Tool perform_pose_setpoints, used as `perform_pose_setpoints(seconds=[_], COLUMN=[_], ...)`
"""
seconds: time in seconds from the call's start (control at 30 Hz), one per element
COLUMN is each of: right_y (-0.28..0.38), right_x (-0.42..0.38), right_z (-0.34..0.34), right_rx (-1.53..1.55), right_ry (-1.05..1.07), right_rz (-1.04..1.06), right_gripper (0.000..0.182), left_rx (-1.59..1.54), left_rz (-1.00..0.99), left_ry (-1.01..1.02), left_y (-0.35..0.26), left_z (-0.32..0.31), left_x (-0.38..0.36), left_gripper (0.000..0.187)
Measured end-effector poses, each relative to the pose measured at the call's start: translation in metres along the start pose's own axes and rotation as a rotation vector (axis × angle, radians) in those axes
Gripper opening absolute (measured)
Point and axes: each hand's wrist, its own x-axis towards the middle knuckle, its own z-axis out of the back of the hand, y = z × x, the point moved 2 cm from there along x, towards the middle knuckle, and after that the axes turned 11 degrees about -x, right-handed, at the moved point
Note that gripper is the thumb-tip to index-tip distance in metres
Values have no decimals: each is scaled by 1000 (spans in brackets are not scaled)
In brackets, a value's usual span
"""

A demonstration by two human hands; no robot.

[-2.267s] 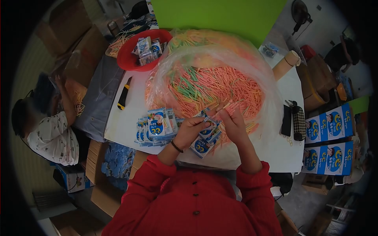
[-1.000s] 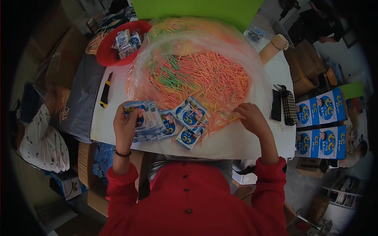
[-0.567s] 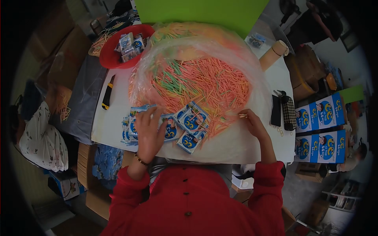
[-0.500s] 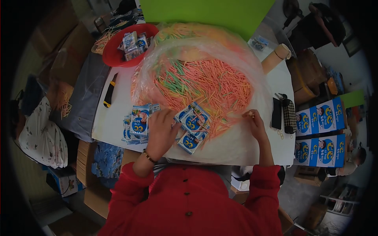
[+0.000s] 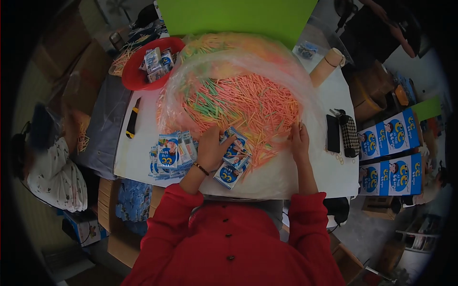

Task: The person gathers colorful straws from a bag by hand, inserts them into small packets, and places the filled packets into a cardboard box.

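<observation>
A large clear plastic bag (image 5: 181,71) lies open on the table with a heap of thin pink, green and yellow sticks (image 5: 257,102) spilling from it. My left hand (image 5: 211,151) rests at the heap's near edge, its thumb stretched over a blue-and-white printed packet (image 5: 238,148); its other fingertips are partly hidden. A second such packet (image 5: 229,174) lies just below, overlapping it. Left of that hand is a pile of similar packets (image 5: 168,151). At the heap's right edge, my right hand (image 5: 300,143) has its fingertips pinched together; what is between them is too small to make out.
A red bowl (image 5: 131,76) holds wrapped packets. A yellow-black utility knife (image 5: 131,123) lies at left; a phone (image 5: 332,133), a checked pouch (image 5: 349,138) and a cylinder (image 5: 327,67) at right. Printed boxes (image 5: 389,174) stand beyond the table. Another person (image 5: 57,176) sits at left.
My left hand has moved right, from beside the packet pile onto the nearer packet. My right hand has risen slightly to the heap's edge. The whole view has shifted a little.
</observation>
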Motion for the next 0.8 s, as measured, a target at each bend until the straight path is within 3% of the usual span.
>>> perform_pose_setpoints(seconds=[0.07,0.13,0.17,0.23,0.37,0.5,0.57,0.63,0.8], right_y=[19,54,58,67,68,50,38,35,34], right_x=[6,3,-1,-10,-14,-6,-1,0,-27], right_z=[-3,-17,-22,-37,-63,-75,-78,-80,-87], right_rx=[-114,-723,-719,-788,-901,-935,-923,-924,-930], right_ry=[8,212,213,309,498,381,333,195,42], right_rz=[38,126,126,447,392,521,604,704,609], right_gripper=[19,24,24,30,34,31,30,32,34], left_rx=[41,120,195,280,330,181,-9,23,119], left_rz=[-94,-139,-184,-196,-245,-50,23,-51,-139], left_ry=[-62,-89,-120,-90,-24,198,115,39,-134], left_y=[-7,-2,1,-8,-8,14,23,13,6], left_z=[1,-1,-2,4,1,-5,-8,-7,-12], left_x=[2,5,6,1,-3,13,16,12,9], left_gripper=[30,31,33,33,36,37,36,35,30])
